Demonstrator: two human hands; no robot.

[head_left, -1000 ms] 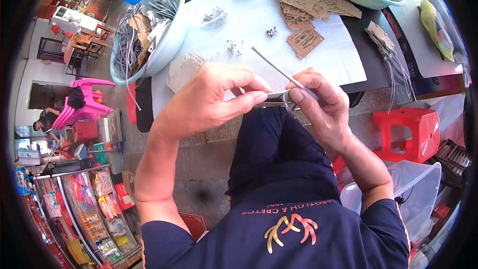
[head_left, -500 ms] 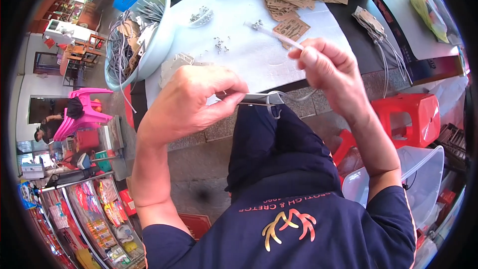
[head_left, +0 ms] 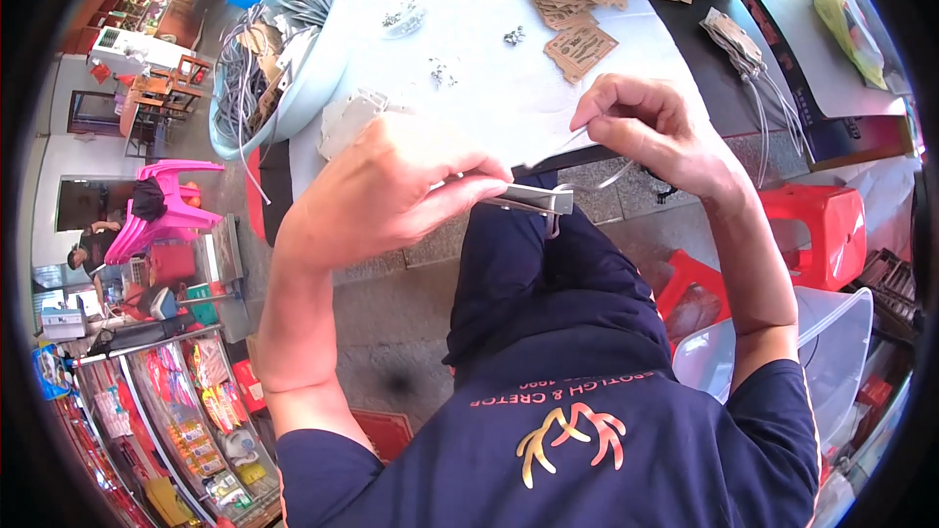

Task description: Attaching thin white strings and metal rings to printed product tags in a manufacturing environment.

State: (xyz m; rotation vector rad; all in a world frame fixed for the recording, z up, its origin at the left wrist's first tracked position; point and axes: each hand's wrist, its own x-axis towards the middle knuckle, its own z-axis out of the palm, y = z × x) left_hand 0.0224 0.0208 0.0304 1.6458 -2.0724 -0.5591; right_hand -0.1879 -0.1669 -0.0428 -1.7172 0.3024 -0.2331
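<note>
My left hand (head_left: 391,191) pinches a small stack of flat grey-white tags (head_left: 536,198) edge-on, above my lap at the table's near edge. A pale grey cord (head_left: 614,176) loops from the stack's right end toward my right hand (head_left: 646,127). That hand is closed on a thin, pale stick (head_left: 562,145), which slants down toward the stack. Its tip lies close to the tags; whether it touches them I cannot tell. Beyond my hands, small metal bits (head_left: 514,36) lie in a little heap, with more loose metal bits (head_left: 442,73) to the left.
A pale blue basin (head_left: 328,49) holding corded tags stands at left. Brown card tags (head_left: 579,49) spread across the white table sheet (head_left: 489,103). Corded tags (head_left: 734,44) lie at right. A clear dish (head_left: 403,20) contains metal bits. A red stool (head_left: 812,235) stands at right.
The stick has left the heap of metal bits and swung down toward the tags. My right hand has turned and lowered slightly; the left hand and tags have shifted a little right.
</note>
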